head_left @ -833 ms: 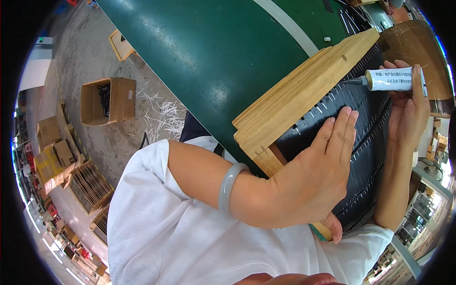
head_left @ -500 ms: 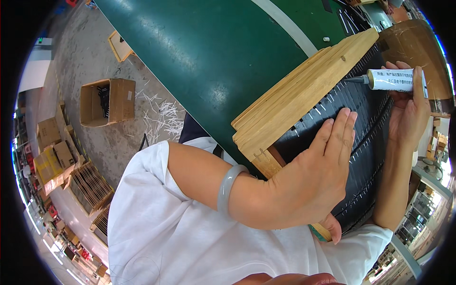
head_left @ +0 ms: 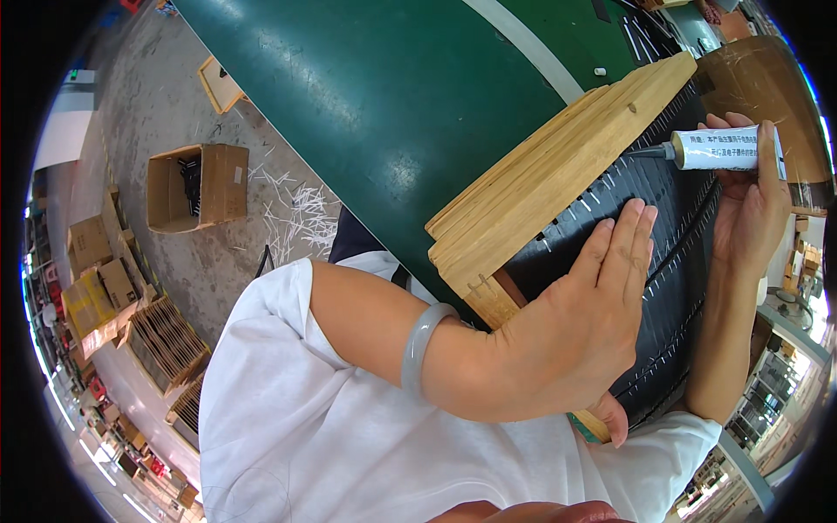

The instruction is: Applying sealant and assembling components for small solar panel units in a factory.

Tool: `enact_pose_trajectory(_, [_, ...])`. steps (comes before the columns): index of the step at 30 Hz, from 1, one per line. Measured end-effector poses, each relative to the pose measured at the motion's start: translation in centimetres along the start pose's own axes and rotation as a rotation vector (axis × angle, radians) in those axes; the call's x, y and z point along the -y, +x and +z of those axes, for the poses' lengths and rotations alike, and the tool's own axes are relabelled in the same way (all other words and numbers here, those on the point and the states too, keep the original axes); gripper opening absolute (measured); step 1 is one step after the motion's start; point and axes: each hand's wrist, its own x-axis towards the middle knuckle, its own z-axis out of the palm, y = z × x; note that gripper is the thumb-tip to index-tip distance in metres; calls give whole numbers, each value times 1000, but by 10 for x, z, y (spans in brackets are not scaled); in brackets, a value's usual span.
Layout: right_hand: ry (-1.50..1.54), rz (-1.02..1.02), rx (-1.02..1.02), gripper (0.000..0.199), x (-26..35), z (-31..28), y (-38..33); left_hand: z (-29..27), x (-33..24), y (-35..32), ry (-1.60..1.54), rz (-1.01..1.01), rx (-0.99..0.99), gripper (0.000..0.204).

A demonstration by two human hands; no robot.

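Observation:
Flat on a black sheet (head_left: pixel 676 187) with rows of short white pieces lies my left hand (head_left: pixel 580 314). Its fingers are stretched out together, and its thumb hangs near the frame's lower edge. My right hand (head_left: pixel 754 200) grips a white tube (head_left: pixel 717 148) of glue or sealant from its far end. The tube's dark pointed nozzle (head_left: pixel 649 151) points left, with its tip beside the row of white pieces along the wooden frame (head_left: pixel 558 192). Stacked wooden frames rest at the green table's edge. The sheet's lower part is partly hidden under my left hand.
A green table (head_left: pixel 366 96) reaches away to the upper left. A brown cardboard piece (head_left: pixel 767 105) stands beyond my right hand. On the floor are an open cardboard box (head_left: pixel 228 187) with black items and scattered white strips (head_left: pixel 305 218). Black and white strips (head_left: pixel 641 39) lie at the far end.
The tube's nozzle tip has shifted slightly to the left and toward me along the wooden frame. My left hand has hardly moved.

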Motion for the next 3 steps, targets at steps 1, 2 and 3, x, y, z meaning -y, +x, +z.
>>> enact_pose_trajectory(1, [3,1,0,37,-1,0,1,0,0,0,-5,1,0,100])
enact_pose_trajectory(2, [4,11,5,38,-1,1,0,0,0,0,8,-1,-3,100])
enact_pose_trajectory(3, [5,21,8,38,0,2,-1,1,0,0,22,0,-5,100])
